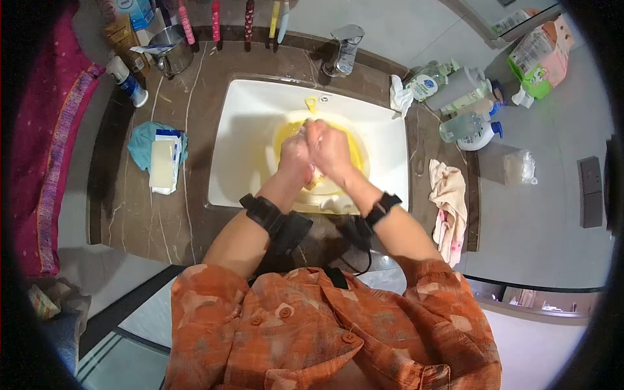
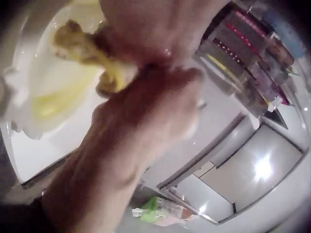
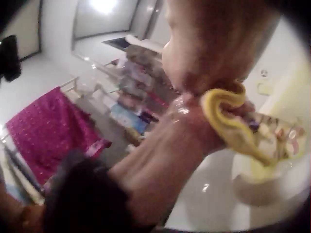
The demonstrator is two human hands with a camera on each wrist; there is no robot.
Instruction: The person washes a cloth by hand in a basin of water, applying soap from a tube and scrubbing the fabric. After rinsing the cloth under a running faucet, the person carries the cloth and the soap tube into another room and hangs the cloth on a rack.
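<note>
Orange patterned sleeves [image 1: 211, 296] lie nearest; the left hand [image 1: 296, 155] and right hand [image 1: 329, 151], curled together, grip one yellow-edged cloth [image 3: 228, 128] over one basin [image 1: 363, 153]. Sink [image 1: 239, 140] floor shows both sides, wider leftward. Five slim sticks [image 1: 216, 21] line the worktop's [image 1: 140, 214] back edge.
</note>
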